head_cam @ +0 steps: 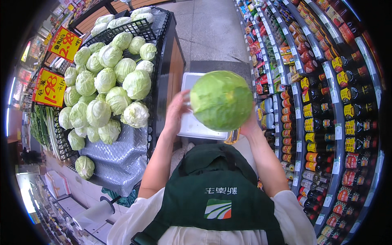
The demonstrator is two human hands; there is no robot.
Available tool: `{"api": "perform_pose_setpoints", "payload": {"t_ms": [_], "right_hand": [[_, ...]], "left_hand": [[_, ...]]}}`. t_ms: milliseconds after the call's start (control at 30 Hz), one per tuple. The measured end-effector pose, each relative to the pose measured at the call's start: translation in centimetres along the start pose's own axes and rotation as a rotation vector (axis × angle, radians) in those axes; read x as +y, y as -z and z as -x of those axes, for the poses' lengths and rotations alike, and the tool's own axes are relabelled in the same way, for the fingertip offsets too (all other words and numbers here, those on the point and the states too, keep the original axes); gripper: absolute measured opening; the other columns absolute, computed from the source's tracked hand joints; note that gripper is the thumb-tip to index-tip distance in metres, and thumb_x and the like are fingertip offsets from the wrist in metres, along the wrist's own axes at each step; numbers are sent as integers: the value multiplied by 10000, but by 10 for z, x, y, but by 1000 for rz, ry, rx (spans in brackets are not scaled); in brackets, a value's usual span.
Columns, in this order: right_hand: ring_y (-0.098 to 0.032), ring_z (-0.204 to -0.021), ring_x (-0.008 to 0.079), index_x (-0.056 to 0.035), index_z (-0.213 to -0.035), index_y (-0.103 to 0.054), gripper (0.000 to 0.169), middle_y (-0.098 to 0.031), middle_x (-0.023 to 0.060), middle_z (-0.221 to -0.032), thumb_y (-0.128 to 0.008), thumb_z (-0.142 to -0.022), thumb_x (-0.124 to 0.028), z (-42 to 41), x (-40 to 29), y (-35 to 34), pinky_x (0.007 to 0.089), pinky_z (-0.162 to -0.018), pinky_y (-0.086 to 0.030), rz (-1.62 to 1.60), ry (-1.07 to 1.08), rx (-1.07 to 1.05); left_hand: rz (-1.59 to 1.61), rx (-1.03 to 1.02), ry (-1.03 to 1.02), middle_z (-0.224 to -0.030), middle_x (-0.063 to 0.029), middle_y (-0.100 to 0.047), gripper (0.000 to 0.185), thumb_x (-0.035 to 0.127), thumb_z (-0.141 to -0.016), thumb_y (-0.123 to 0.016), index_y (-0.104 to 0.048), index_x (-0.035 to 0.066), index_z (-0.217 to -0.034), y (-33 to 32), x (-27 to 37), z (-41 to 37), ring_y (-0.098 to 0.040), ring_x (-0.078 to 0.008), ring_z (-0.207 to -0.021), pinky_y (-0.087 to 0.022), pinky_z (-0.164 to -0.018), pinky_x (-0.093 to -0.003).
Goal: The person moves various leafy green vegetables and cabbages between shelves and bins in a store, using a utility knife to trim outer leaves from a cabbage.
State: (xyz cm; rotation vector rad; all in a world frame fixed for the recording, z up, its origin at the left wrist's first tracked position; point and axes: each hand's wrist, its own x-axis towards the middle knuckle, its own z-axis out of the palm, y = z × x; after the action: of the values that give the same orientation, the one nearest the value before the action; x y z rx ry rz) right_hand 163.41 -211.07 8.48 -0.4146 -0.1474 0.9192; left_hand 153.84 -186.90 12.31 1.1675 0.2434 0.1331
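Note:
A large round green cabbage [221, 100] is held up in front of my apron, between my two hands. My left hand [178, 111] is against its left side, fingers blurred and partly behind it. Under the lower right side is my right hand [249, 122], its fingers mostly hidden by the cabbage. A yellow-edged tool [233, 137], perhaps a utility knife, shows beside the right palm; most of it is covered. Below the cabbage is a white shallow bin [187, 130], with its rim and part of its inside visible.
To the left, several pale green cabbages [104, 81] are piled on a display stand covered with silver diamond-pattern sheeting [122, 159]. Price signs [65, 44] stand behind them. Shelves of bottled sauces [318, 125] run along the right. A plastic bag roll [95, 212] is at lower left.

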Motion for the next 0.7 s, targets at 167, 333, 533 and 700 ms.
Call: {"api": "perform_pose_setpoints", "payload": {"t_ms": [167, 333, 533, 700], "right_hand": [[-541, -713, 77, -92, -1337, -340, 716, -539, 58, -1051, -631, -782, -438, -46, -11, -60, 211, -568, -452, 604, -77, -71], [-384, -1223, 245, -123, -1288, -450, 752, -442, 153, -1242, -743, -668, -431, -84, 10, -81, 348, -914, -403, 1217, 100, 51], [-508, -1085, 295, -64, -1166, -523, 655, -402, 128, -1271, -800, -595, -226, -70, 43, -123, 338, -867, -448, 1706, 368, -149], [-599, -786, 256, -26, -840, -550, 322, -543, 100, -1055, -752, -601, -104, -58, 51, -121, 315, -646, -490, 1667, 468, -189]], "left_hand": [[854, -60, 160, -1300, -123, -435, 678, 612, -854, -346, -375, 115, -1314, 4, -4, -2, -447, -304, -1160, -401, -935, -484], [703, 169, -18, -1321, -122, -415, 681, 619, -854, -323, -371, 125, -1320, 33, -53, 9, -420, -314, -1188, -367, -971, -488], [992, 164, -102, -1323, -121, -406, 574, 489, -878, -353, -362, 122, -1319, 35, -59, 8, -419, -317, -1192, -368, -977, -483], [1013, 268, -127, -1276, -114, -461, 595, 522, -855, -386, -414, 108, -1282, 43, -62, 13, -451, -300, -1157, -406, -939, -460]]}}
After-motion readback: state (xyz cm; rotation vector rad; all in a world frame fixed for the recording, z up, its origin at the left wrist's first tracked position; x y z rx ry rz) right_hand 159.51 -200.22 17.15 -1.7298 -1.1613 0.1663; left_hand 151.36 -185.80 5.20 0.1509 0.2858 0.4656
